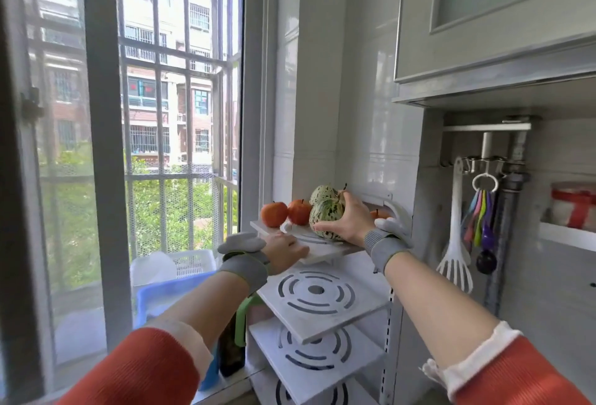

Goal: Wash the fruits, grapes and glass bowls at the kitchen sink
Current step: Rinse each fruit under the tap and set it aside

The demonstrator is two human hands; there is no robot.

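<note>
On the top tier of a white corner rack sit two red apples and two green-speckled melons. My right hand grips the front melon, fingers curled over its top and thumb under its near side. The rear melon stands just behind it. A bit of an orange fruit shows behind my right wrist. My left hand rests on the front edge of that top tier, fingers lying along it. No sink, grapes or glass bowls are in view.
Lower rack tiers have ring-shaped slots. A blue basin with a white basket stands by the barred window. A dark bottle stands beside the rack. A white slotted spatula and coloured measuring spoons hang at right under the wall cabinet.
</note>
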